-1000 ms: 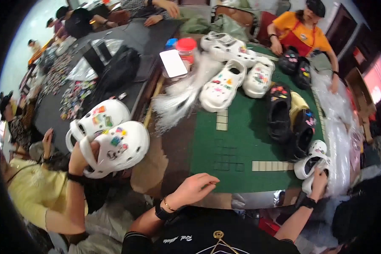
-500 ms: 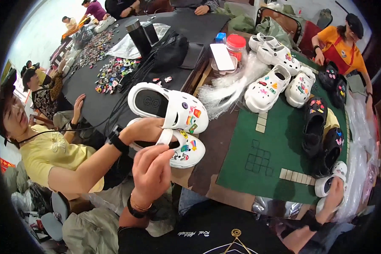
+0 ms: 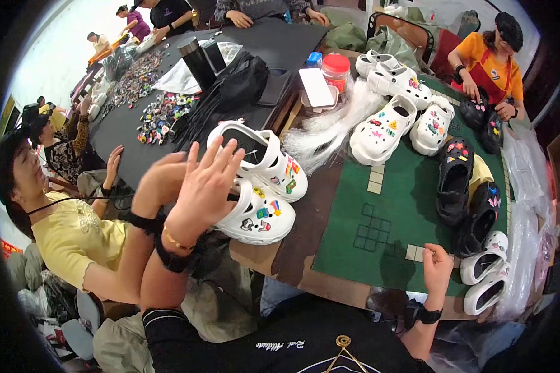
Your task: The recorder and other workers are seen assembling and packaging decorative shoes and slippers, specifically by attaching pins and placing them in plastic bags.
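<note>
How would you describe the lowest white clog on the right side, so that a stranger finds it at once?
Start from the green mat and go to its near right corner, right of the person's right hand. There, beside clear plastic wrap, lies the white clog. Unlike another white clog just above and the black clogs higher up, it is the lowest shoe in the picture.

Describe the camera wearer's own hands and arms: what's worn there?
The left hand is ungloved, with a gold-coloured bracelet and a black wristband. The right hand, also ungloved, has a dark wristband. The left sleeve is short, black, pale-trimmed.
</note>
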A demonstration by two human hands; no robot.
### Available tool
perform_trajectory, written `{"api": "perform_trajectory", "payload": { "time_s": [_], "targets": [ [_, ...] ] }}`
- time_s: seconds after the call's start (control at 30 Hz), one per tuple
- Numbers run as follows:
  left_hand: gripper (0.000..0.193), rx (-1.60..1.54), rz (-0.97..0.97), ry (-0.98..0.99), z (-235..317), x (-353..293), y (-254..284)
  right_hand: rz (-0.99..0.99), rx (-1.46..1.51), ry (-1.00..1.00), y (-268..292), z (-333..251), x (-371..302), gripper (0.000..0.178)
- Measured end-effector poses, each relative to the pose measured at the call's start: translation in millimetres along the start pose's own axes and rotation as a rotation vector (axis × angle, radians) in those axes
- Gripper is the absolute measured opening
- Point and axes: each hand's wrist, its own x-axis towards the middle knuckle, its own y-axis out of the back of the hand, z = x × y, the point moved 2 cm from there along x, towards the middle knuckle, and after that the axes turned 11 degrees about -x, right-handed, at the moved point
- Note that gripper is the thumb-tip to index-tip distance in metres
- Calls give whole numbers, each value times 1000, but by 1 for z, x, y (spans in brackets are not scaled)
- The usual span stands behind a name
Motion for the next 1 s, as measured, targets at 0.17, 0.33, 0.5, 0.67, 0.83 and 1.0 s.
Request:
{"api": "perform_trajectory", "payload": {
  "time_s": [0.17,0.33,0.5,0.67,0.83,1.0],
  "targets": [
    [57,44,37,-200,-20,25,-41,28,-34,20,0,8,-4,17],
    [12,-46,-89,-291,-14,32,-43,72,15,-1,4,18,-12,17],
    [14,-278,69,-209,23,17,-36,85,65,1,0,26,-13,17],
    [30,-536,77,-24,83,19,-60,-24,259,-81,-9,8,-10,18],
    [44,-720,-161,179,154,26,-98,-301,431,-4,-29,-24,-17,48],
    [51,-750,-173,-12,194,8,-119,-324,339,-57,-43,-26,-16,72]
  ]
}}
